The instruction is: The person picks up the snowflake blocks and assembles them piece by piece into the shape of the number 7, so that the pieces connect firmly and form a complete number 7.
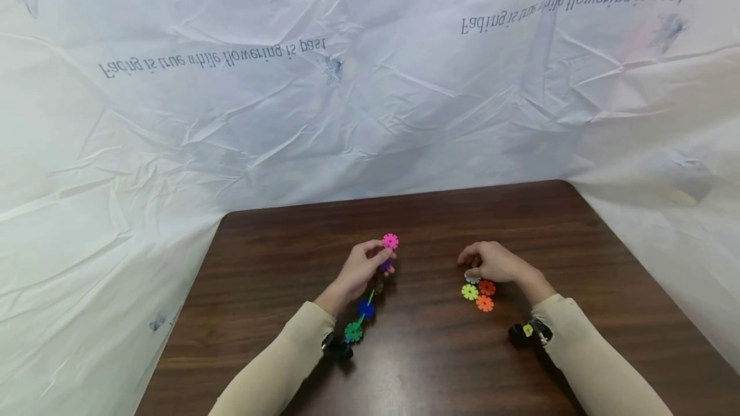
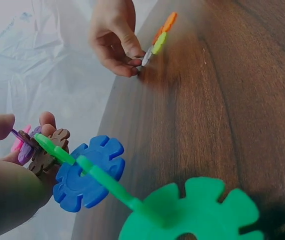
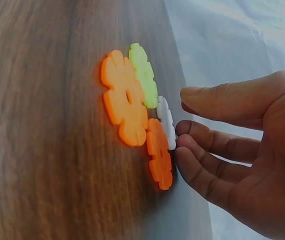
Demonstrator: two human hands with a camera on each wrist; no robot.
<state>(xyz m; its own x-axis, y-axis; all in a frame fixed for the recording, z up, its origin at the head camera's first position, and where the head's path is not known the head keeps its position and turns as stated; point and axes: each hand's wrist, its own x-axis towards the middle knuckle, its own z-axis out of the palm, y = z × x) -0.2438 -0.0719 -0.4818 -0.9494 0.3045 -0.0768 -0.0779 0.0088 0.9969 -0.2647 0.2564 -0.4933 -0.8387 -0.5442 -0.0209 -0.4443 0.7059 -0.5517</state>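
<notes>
Right wrist: the white disc (image 3: 166, 123) is lying at the fingertips of your right hand (image 3: 275, 155), thumb parted, gripping nothing.

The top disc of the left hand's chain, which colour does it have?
The top disc is pink; the head view shows it best.

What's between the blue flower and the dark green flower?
A bright green piece, seen edge-on, sits between them in the left wrist view.
</notes>
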